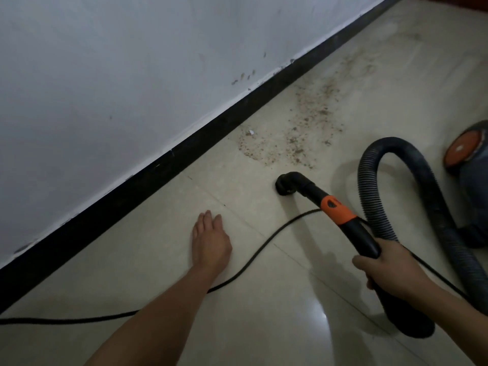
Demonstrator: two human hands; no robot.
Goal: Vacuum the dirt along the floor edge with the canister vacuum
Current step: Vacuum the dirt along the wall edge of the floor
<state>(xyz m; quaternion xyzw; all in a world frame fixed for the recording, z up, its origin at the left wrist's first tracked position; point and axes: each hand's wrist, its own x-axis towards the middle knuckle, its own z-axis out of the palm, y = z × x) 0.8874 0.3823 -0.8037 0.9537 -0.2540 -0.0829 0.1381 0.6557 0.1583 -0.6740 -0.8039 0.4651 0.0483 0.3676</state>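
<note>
A band of brown dirt (298, 128) lies scattered on the pale tile floor along the black baseboard (184, 154), running up toward the far right. My right hand (388, 270) grips the black and orange vacuum handle (340, 212). Its short black elbow nozzle (287, 184) points down at the tile just short of the dirt's near edge. The ribbed grey hose (412, 186) loops up and back behind the handle. At the right edge sits the canister vacuum (467, 154), with an orange wheel and a dark body. My left hand (210, 241) rests flat on the floor, fingers together, holding nothing.
A black power cord (253, 249) snakes across the tiles from the left edge, under my left forearm, toward the handle. A small white scrap (250, 132) lies by the baseboard at the dirt's near end. A scuffed white wall (118, 75) fills the left.
</note>
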